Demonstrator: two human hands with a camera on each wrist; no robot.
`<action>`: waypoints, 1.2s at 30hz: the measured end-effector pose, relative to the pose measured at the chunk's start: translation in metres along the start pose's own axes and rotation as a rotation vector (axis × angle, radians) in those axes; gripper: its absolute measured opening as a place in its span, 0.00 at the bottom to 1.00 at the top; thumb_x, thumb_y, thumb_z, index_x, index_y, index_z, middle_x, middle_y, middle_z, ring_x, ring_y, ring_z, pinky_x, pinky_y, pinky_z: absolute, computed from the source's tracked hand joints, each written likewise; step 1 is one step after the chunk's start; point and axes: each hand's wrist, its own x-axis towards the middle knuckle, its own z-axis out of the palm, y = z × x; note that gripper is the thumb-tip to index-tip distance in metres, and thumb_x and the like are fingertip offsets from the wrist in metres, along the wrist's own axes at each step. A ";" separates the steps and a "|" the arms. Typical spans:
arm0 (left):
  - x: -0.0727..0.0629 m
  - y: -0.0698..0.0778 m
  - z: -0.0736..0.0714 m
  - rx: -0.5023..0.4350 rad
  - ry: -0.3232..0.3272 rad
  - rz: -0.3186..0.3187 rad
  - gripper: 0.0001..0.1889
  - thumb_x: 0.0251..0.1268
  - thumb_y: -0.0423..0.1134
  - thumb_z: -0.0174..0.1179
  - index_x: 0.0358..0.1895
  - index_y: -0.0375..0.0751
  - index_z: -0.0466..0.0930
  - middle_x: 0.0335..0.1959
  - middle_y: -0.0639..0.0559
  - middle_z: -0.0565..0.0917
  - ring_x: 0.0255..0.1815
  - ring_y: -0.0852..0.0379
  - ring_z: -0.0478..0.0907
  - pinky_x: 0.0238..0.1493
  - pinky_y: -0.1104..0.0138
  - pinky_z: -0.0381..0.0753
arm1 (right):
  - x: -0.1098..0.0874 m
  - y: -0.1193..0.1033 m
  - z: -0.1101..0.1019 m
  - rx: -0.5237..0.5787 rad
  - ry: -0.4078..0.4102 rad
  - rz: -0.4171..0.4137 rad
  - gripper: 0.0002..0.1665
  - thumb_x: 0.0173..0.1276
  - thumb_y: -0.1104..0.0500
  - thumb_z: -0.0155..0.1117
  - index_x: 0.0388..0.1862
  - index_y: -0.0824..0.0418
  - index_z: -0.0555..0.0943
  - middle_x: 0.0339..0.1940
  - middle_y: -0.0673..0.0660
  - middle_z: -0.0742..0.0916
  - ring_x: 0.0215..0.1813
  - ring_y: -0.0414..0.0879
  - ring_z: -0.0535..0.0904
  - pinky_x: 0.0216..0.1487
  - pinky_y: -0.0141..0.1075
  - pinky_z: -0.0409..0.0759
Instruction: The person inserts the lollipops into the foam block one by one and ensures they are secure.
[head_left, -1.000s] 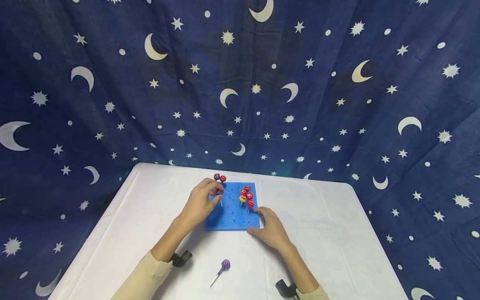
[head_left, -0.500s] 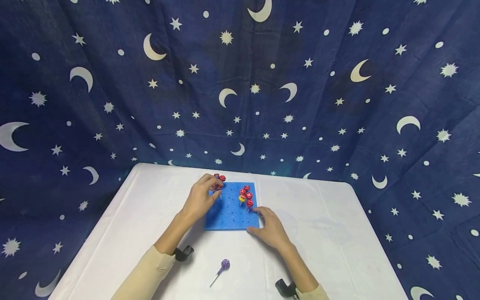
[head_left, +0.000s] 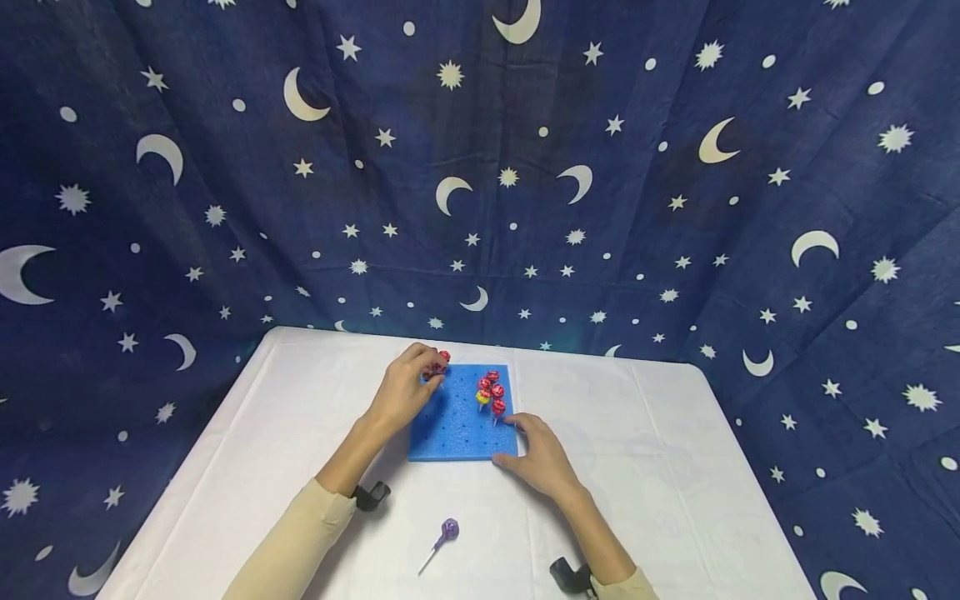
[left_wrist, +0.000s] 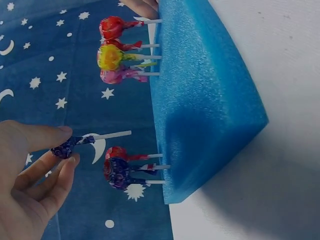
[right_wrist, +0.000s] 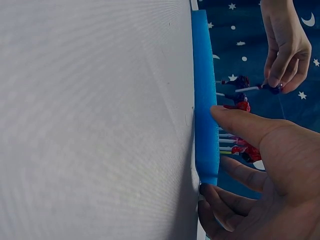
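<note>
My left hand [head_left: 405,392] pinches the wrapped head of a dark purple-blue lollipop [left_wrist: 64,149] between thumb and fingers. Its white stick points at the blue foam block [head_left: 457,425], and in the left wrist view the tip is apart from the foam. Close by, several red and dark blue lollipops [left_wrist: 118,172] stand in the block's far left part; in the head view my hand partly hides them. My right hand [head_left: 543,458] grips the block's near right corner, thumb on the front side and fingers along the right side. Beside it stands a cluster of red and yellow lollipops [head_left: 491,392].
On the white-covered table [head_left: 637,483] a purple lollipop [head_left: 450,529] lies in front of the block, stick toward me. Small holes dot the foam's top. Behind the table hangs a dark blue curtain [head_left: 525,283] with moons and stars.
My left hand has moved away from me, toward the far left corner of the block, with the lollipop in its fingers. My right hand has stayed at its corner.
</note>
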 end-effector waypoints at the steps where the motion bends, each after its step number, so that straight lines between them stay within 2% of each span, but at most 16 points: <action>1: 0.000 -0.001 0.001 0.000 -0.002 -0.004 0.10 0.60 0.26 0.75 0.42 0.41 0.88 0.44 0.50 0.83 0.41 0.52 0.85 0.45 0.59 0.89 | 0.000 0.000 0.000 -0.001 0.000 0.000 0.37 0.58 0.45 0.83 0.65 0.52 0.80 0.70 0.58 0.81 0.75 0.59 0.72 0.75 0.58 0.71; 18: 0.003 -0.013 0.014 0.081 -0.004 0.025 0.11 0.57 0.27 0.76 0.41 0.43 0.89 0.44 0.51 0.84 0.45 0.50 0.86 0.51 0.53 0.88 | 0.000 -0.001 -0.002 0.010 -0.003 -0.007 0.37 0.58 0.46 0.83 0.65 0.52 0.80 0.70 0.58 0.81 0.74 0.60 0.73 0.75 0.57 0.71; 36: 0.004 -0.024 0.022 0.092 -0.021 0.045 0.11 0.57 0.27 0.76 0.41 0.42 0.88 0.44 0.51 0.85 0.44 0.51 0.85 0.49 0.54 0.88 | 0.000 -0.001 -0.002 0.002 -0.004 -0.004 0.38 0.58 0.47 0.83 0.66 0.53 0.80 0.70 0.58 0.81 0.75 0.59 0.72 0.76 0.56 0.70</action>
